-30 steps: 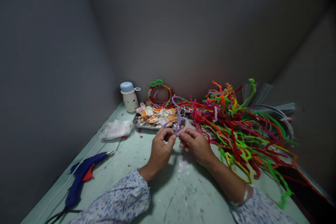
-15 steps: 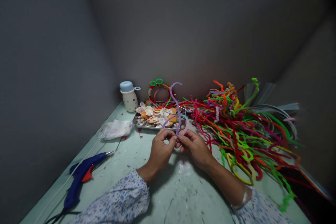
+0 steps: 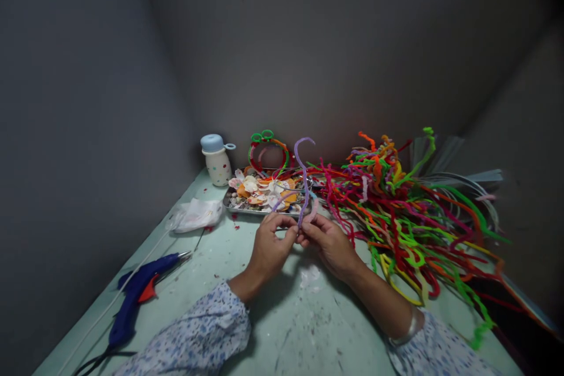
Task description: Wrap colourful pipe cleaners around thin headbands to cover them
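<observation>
My left hand [image 3: 274, 247] and my right hand [image 3: 330, 244] meet over the table, fingertips pinched close together. Between them rises a purple pipe cleaner [image 3: 304, 173], upright with a curled top. It is joined low down to a ring whose arc shows purple, blue and pink [image 3: 314, 210] sections. My left fingers pinch the purple side, and my right fingers grip near the pink end. Exactly where the pieces meet is hidden by the fingertips. Just behind the hands lies a metal tray [image 3: 247, 210] of shell-like petals and beads.
A blue glue gun [image 3: 127, 311] with a cord lies at the left, below a plastic bag [image 3: 196, 215] and a white bottle [image 3: 217, 164]. Tangled colourful pipe cleaners [image 3: 396, 211] cover the right side. A decorated headband [image 3: 268, 155] stands behind the tray.
The curled top of the purple pipe cleaner has shifted a little to the right. Both hands remain pinched together in nearly the same place.
</observation>
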The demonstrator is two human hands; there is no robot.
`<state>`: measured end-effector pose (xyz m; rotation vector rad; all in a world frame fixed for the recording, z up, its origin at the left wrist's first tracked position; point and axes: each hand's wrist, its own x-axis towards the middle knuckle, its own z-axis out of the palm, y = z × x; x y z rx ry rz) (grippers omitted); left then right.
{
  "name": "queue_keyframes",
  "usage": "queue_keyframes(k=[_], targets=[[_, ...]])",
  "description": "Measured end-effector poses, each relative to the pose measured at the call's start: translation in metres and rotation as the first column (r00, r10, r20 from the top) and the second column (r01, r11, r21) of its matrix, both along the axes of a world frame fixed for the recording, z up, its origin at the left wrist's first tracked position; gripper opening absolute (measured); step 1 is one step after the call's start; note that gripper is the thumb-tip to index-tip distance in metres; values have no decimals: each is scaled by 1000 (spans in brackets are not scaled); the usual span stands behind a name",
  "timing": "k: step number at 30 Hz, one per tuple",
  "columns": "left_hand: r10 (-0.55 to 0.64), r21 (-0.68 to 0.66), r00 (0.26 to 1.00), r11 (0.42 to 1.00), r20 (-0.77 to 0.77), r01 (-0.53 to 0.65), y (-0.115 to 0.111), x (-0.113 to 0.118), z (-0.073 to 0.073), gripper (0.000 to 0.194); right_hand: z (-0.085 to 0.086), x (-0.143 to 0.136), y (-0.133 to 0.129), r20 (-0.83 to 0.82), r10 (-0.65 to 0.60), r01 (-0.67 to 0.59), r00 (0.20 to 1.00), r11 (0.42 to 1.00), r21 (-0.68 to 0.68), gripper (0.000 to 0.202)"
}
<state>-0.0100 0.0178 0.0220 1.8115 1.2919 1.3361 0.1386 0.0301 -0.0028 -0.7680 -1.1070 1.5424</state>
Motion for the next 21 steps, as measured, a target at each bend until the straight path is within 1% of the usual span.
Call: queue_keyframes(k=[5, 10, 21], targets=[[2, 19, 1000, 1000, -17, -2, -1, 1, -1, 7, -1, -1, -1, -6, -3, 3, 1000, 1000, 12, 21], [-17, -1, 1000, 1000, -10, 17, 0, 0, -3, 11, -4, -1, -1, 7, -5, 4, 1000, 1000, 26, 22], [-31, 22, 999, 999, -16, 31, -2, 1, -5, 7, 3, -3, -3, -84, -1, -4, 996, 998, -66, 22]])
